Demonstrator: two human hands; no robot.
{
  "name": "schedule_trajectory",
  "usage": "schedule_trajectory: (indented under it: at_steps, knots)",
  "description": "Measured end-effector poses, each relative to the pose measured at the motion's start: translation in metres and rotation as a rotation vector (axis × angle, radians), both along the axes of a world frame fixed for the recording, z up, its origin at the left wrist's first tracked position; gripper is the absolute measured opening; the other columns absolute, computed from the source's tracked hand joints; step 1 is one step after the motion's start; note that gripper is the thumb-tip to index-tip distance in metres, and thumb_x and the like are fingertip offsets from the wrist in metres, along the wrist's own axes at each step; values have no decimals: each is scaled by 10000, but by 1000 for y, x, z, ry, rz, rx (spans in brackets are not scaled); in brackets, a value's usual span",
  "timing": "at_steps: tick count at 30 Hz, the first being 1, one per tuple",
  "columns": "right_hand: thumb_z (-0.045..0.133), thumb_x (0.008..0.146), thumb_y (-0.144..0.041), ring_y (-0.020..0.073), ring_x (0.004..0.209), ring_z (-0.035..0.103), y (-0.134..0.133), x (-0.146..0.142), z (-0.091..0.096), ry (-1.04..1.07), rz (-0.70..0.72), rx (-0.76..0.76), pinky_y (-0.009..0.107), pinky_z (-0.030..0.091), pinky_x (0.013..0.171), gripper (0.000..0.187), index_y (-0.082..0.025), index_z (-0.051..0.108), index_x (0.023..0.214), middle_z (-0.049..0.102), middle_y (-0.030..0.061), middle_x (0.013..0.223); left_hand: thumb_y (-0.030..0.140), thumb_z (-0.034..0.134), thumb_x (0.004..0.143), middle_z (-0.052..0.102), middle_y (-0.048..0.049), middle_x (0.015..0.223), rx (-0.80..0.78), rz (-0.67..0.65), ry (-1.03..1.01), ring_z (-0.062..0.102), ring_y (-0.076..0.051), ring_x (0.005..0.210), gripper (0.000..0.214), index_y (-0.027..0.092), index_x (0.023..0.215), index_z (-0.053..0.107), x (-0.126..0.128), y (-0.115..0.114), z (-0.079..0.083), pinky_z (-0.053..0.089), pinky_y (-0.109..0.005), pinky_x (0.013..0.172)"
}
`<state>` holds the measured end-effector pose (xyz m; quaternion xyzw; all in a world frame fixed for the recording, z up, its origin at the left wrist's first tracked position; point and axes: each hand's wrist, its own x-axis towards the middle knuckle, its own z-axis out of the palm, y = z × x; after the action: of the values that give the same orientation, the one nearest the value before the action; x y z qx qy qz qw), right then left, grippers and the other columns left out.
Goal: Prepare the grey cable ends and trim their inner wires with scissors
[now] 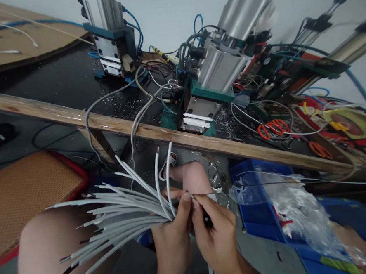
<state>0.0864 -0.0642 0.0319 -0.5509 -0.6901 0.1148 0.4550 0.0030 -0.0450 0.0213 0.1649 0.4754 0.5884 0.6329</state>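
My left hand (173, 237) is closed around a bundle of several short grey cable pieces (114, 224) that fan out to the left over my knee. Two of the cables (163, 171) stick upward with stripped red tips. My right hand (216, 234) is right beside it, fingers pinched on the cable ends at the gathered part of the bundle. Both hands are low in the middle of the view, below the bench edge.
A wooden bench edge (202, 142) crosses the view, with a green pneumatic press (200, 111) and a blue one (115, 46) on the black top. Orange scissors (274, 128) lie right. A blue bin (256, 227) with plastic scraps stands at right, a woven seat (28, 192) at left.
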Motion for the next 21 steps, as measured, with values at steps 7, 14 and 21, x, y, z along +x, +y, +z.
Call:
schedule_trajectory:
  at_steps: [7, 14, 21]
  knots:
    - [415, 1060, -90, 90, 823, 667, 13, 44, 19, 64, 400, -194, 197, 559, 771, 350, -243, 637, 1283, 670, 12, 1023, 437, 877, 731, 345, 124, 460, 51, -183, -229, 244, -24, 376, 432, 179, 764, 533, -14, 16, -1, 257, -151, 401]
    - [455, 1090, -132, 185, 1158, 661, 31, 79, 49, -462, 690, -9, 322, 599, 991, 280, -97, 664, 1273, 724, 90, 1163, 467, 881, 728, 378, 112, 436, -26, -288, -278, 275, -28, 374, 429, 173, 831, 586, -20, 22, -10, 254, -149, 417]
    - [607, 967, 39, 145, 1097, 691, 85, 89, 30, -250, 169, 326, 293, 618, 921, 471, -239, 660, 1343, 705, 31, 1233, 475, 963, 586, 455, 102, 483, -135, -86, -330, 262, 26, 313, 474, 164, 829, 700, -12, 29, 0, 228, -110, 387]
